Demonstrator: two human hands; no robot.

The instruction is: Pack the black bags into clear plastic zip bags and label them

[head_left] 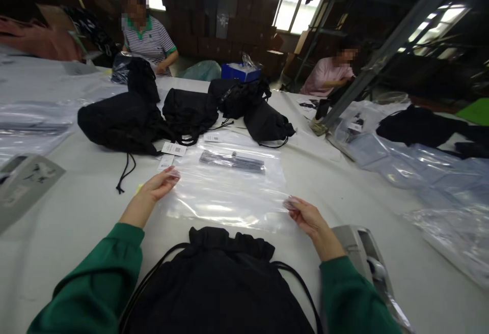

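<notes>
Stretched flat between my hands is a clear plastic bag (225, 196) with dark printing on its far part. My left hand (160, 184) pinches its left edge, and my right hand (305, 214) grips the right edge. Right in front of me lies a black drawstring bag (225, 288), its gathered mouth pointing toward the plastic and a cord looping out on each side. White paper tags (173, 148) rest just beyond my left hand, beside a black bag (118, 122).
More black drawstring bags (189, 112) lie across the white table (313, 161). Grey tape dispensers (28, 186) stand at left and beside my right forearm. Stacked clear plastic bags (431, 171) cover the right side near a slanted metal post (389, 44). Two people work across the table.
</notes>
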